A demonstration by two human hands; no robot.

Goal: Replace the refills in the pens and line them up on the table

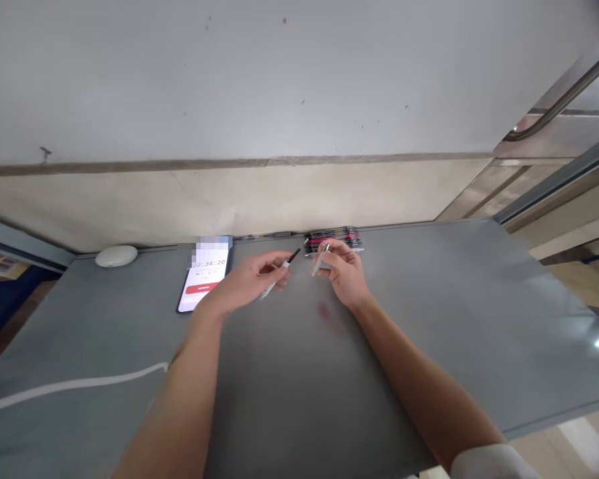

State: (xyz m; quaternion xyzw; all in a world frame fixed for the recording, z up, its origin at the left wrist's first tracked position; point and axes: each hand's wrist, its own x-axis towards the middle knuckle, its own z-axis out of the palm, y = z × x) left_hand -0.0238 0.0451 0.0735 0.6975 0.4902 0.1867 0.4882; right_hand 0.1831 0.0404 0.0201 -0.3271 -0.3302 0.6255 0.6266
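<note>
"Pens at the back of that worktop [289,399]?"

"Yes, a heap of dark ones [334,236] lying side by side by the wall, some with red on them. They're just beyond the right hand [346,267], whose fingers overlap the near edge of the heap as we see it. Whether they touch it, I can't tell."

"And what has that hand got?"

"A slim pale piece [320,261], pinched between thumb and fingertips and tilted. Too small for me to say exactly what."

"The left hand [265,274]?"

"Grasping a pen [294,255], thumb over the middle. Its dark end slants up towards the heap; the whitish end pokes out below the fingers, towards the person."

"So the hands are close together?"

"Near each other, but apart, with bare worktop between them. The dark end points into that gap."

"Whose phone [207,269] is that?"

"No idea. It lies face up just beside the left hand, on the outer side, its screen lit with a timer. Farther left, near the back edge, sits a white oval object [116,256]."
</note>
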